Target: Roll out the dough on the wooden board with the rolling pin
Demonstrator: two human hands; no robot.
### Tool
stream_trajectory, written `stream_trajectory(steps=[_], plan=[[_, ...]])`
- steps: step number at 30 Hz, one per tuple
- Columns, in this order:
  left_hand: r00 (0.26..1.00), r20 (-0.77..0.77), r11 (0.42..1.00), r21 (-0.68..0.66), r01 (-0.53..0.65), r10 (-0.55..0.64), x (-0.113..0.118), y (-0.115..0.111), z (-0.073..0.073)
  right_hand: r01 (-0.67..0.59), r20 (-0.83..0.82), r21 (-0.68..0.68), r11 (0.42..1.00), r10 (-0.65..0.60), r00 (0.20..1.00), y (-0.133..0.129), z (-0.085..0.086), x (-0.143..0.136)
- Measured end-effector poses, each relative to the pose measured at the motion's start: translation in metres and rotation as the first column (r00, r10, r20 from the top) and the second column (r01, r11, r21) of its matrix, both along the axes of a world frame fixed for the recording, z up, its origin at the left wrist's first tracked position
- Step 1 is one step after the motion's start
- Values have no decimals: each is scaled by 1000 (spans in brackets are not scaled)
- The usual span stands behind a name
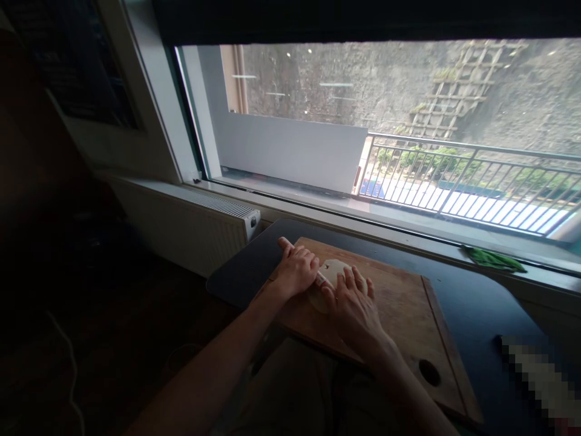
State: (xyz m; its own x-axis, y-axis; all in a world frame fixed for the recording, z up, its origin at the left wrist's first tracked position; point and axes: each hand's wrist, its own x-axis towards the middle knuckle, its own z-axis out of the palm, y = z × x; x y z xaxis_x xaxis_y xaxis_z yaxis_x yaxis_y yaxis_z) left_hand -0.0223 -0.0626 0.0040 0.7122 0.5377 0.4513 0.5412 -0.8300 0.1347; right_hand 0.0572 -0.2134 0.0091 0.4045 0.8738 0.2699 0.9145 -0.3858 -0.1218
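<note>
A flat round of pale dough (pixel 336 267) lies on a wooden board (pixel 394 303). Across its left side runs a slim rolling pin (pixel 322 281), slanting from upper left to lower right. My left hand (pixel 298 269) is wrapped around the pin near its upper end, which sticks out beyond the fingers. Spread out on the dough are the fingers of my right hand (pixel 356 297), with the thumb close to the pin's lower end. Whether that thumb touches the pin is not clear. The hand covers part of the dough.
The board rests on a dark table (pixel 481 303) with rounded corners, beside a window sill. A green cloth (pixel 494 259) lies on the sill. At the table's right is a pixelated item (pixel 540 375). A white radiator (pixel 204 224) stands left of the table.
</note>
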Motion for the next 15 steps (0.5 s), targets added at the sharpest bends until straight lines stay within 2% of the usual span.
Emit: stream_trajectory(steps=[4, 7, 9, 12, 15], plan=[[989, 103, 991, 75, -115, 107, -41, -21, -9, -133, 64, 54, 990, 130, 989, -14, -9, -38], [987, 93, 987, 88, -138, 130, -55, -27, -9, -150, 77, 82, 985, 143, 987, -11, -10, -33], [990, 70, 990, 64, -126, 122, -50, -24, -7, -88, 67, 89, 992, 83, 994, -1, -5, -14], [990, 37, 990, 32, -137, 136, -26, -10, 0, 1, 16, 46, 999, -2, 1000, 21, 8, 22], [990, 0, 990, 2, -143, 143, -4, 3, 6, -17, -43, -54, 998, 15, 999, 36, 19, 45]])
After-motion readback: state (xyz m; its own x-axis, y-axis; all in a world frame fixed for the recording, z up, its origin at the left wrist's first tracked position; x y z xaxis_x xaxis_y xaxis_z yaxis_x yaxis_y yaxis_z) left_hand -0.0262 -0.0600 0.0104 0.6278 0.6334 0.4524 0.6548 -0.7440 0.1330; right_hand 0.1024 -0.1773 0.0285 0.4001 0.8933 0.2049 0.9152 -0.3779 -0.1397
